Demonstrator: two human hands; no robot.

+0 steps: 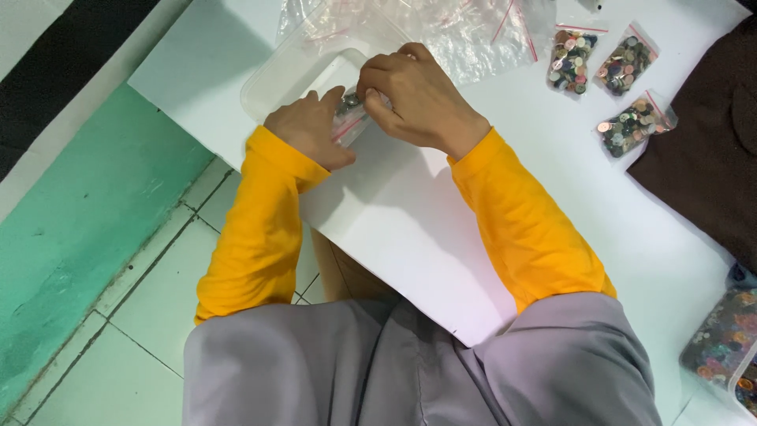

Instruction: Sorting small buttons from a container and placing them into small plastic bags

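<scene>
Both hands pinch small bag of buttons over clear tray at table edge: left hand nearer body, right hand above; bag slants between them.

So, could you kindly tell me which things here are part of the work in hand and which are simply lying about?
In hand:
- left hand and right hand, both pinching the small bag of buttons
- clear plastic tub beneath them

Lying about:
- three filled button bags
- pile of empty zip bags
- brown cloth
- button container
</scene>
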